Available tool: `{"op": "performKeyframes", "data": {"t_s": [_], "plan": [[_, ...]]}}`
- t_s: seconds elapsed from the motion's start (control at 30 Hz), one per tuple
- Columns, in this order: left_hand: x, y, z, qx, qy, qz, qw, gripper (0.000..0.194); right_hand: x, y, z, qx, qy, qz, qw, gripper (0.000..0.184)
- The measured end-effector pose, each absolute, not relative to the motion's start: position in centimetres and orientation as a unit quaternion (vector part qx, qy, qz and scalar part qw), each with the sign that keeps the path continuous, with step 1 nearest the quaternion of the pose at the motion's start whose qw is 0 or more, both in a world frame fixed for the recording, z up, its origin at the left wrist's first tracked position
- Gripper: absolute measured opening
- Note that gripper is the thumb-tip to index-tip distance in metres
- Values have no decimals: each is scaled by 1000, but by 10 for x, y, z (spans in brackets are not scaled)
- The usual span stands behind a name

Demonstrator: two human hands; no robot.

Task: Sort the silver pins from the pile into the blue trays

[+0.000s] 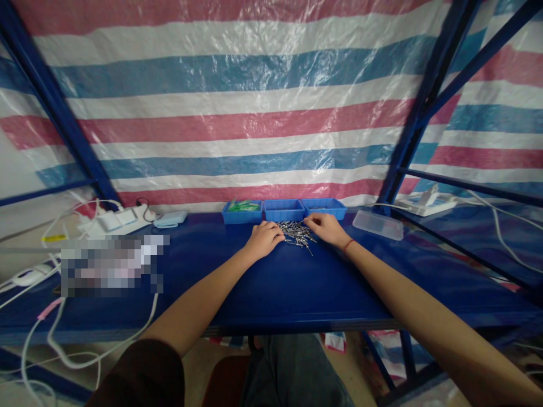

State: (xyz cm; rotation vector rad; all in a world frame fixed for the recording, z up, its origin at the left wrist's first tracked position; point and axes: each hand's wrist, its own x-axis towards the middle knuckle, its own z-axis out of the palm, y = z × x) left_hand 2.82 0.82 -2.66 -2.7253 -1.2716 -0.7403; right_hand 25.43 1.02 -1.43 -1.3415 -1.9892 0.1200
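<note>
A loose pile of small, thin silvery metal pieces (299,233), shaped like screws or rivets, lies on the blue table (271,294). My left hand (263,239) rests at the pile's left edge, fingers curled together; anything inside them is hidden. On the other side, my right hand (327,228) has its thumb and fingers pinched at the pile's upper right; what they hold is too small to make out. Just behind the hands stand three blue bins: the left bin (229,217) has green packets (244,206) in it, beside a middle bin (283,215) and a right bin (335,213).
A clear plastic lid or tray (378,225) lies right of the bins. Power strips (123,220) and white cables (102,353) crowd the left side, near a blurred-out object (114,265). Another white power strip (428,202) sits at right. Blue metal posts (418,121) frame the table.
</note>
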Motion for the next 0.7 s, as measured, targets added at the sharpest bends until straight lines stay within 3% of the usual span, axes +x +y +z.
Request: {"op": "performKeyframes", "data": {"t_s": [0.23,0.5,0.7], "plan": [[30,12,-28,-861,-426,-277,15,20,221,-4,-23,-408,-850,96,320,18],[33,18,-26,-837,-353,-389,-154,20,210,-10,-21,-398,-794,121,443,21],[34,13,-25,-847,-326,-386,-166,22,211,-9,-21,-400,-766,164,476,25]]}}
